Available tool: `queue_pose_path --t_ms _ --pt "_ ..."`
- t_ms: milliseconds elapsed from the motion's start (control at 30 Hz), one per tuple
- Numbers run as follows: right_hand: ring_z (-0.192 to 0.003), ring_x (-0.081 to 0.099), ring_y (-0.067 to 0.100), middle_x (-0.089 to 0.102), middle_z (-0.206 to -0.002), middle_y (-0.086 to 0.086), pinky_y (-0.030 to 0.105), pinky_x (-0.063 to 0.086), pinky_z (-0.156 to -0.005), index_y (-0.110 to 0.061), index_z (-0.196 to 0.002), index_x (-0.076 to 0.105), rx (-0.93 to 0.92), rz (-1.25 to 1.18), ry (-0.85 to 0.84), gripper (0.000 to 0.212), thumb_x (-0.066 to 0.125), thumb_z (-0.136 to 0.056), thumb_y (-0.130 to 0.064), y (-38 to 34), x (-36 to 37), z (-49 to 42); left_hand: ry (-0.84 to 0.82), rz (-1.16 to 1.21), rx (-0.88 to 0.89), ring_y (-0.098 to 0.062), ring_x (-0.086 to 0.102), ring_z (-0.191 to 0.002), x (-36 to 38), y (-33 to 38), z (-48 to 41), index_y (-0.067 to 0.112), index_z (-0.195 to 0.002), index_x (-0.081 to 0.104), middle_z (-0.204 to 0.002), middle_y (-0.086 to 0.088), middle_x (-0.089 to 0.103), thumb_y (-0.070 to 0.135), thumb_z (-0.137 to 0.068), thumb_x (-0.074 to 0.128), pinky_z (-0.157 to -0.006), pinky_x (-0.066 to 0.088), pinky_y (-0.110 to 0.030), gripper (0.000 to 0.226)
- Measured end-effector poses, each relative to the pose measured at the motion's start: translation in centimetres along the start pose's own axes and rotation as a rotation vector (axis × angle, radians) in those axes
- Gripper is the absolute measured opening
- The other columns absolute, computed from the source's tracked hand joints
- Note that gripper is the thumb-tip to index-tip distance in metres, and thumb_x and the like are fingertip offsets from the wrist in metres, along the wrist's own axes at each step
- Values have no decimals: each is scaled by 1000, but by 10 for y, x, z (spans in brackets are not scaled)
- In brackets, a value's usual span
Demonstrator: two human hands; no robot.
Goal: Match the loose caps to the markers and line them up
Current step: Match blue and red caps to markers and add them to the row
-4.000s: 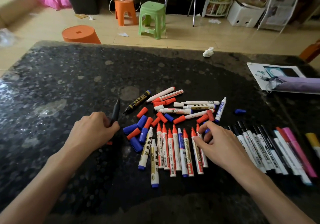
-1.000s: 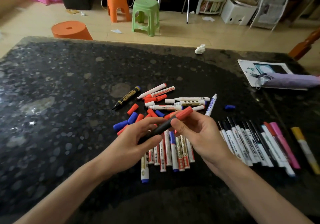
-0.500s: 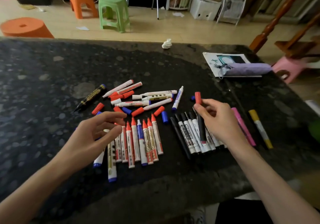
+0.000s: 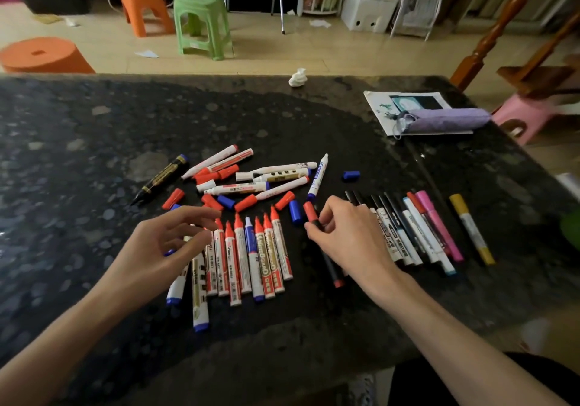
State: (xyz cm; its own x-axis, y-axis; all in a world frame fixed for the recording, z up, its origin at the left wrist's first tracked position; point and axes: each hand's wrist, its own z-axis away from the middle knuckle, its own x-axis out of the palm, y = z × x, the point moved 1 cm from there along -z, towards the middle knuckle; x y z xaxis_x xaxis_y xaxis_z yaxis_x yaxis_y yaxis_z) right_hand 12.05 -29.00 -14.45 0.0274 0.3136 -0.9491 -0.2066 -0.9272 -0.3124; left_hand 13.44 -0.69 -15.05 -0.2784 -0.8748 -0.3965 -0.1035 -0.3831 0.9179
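Note:
My right hand pinches a black marker with a red cap, laying it on the table at the left end of a row of capped markers. My left hand hovers with loosely spread fingers, holding nothing, over the left part of a row of uncapped red and blue markers. Behind that row lie loose red caps, blue caps and a heap of uncapped white markers. A black marker with a blue end lies at the left of the heap.
The dark speckled table carries a purple pouch on a printed sheet at the back right. A crumpled white tissue lies near the far edge. A single blue cap lies apart. Stools stand on the floor beyond.
Both hands joined a red cap to the black marker. My right hand then carried it right and lowered it beside the capped row. My left hand let go and now hovers over the uncapped row.

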Motion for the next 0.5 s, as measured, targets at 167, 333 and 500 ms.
queue_pose_path --t_ms 167,333,500 --pt "-81 69 17 68 -81 -6 40 58 -72 -26 -94 57 -8 122 112 25 70 -94 -48 10 -5 -2 6 7 3 -12 73 -101 -4 3 -1 31 -119 72 -110 7 76 12 -95 68 -94 58 -40 30" --pt "-93 70 21 70 -95 -4 32 45 -65 -25 -104 60 30 210 151 26 69 -95 -48 18 -10 -7 12 -12 7 -11 73 -100 -6 7 0 32 -118 73 -108 7 76 10 -95 68 -90 61 -36 32" --pt "-92 70 19 71 -94 -6 30 39 -64 -28 -105 60 28 203 156 20 66 -98 -47 18 -10 -11 21 -12 9 -9 73 -100 -7 10 0 32 -118 72 -108 9 76 11 -95 68 -89 61 -33 31"
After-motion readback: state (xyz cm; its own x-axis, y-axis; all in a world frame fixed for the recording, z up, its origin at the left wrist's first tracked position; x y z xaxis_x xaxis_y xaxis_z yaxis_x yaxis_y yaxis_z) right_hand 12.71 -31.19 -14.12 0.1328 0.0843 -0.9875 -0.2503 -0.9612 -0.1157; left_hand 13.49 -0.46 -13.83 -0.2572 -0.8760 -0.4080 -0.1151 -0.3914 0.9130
